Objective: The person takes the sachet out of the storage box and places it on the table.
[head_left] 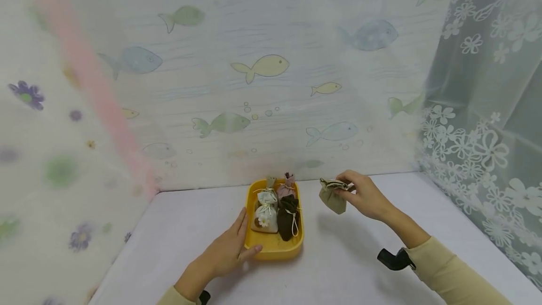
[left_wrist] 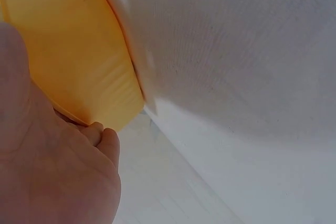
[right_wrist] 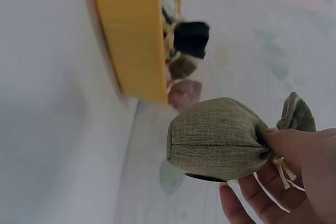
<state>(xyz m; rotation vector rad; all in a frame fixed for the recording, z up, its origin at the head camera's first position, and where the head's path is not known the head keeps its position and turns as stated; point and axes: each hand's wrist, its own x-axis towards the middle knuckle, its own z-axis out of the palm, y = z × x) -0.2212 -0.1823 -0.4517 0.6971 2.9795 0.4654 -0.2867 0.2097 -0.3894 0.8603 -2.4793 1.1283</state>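
A yellow tray (head_left: 273,246) sits on the white table and holds several small drawstring pouches: a white one (head_left: 267,211), a dark brown one (head_left: 289,218) and a pink one (head_left: 286,189). My left hand (head_left: 230,248) rests against the tray's left rim (left_wrist: 73,61), fingers straight along its side and thumb at the near corner. To the right of the tray, my right hand (head_left: 360,194) pinches the tied neck of an olive-green pouch (head_left: 333,196) and holds it above the table. The same olive-green pouch (right_wrist: 218,140) hangs from my fingertips (right_wrist: 286,142) in the right wrist view.
A fish-patterned curtain (head_left: 262,69) closes the back of the table. A floral lace curtain (head_left: 487,145) hangs on the right, and a flowered sheet on the left. Bare white tabletop (head_left: 347,258) lies between my arms and around the tray.
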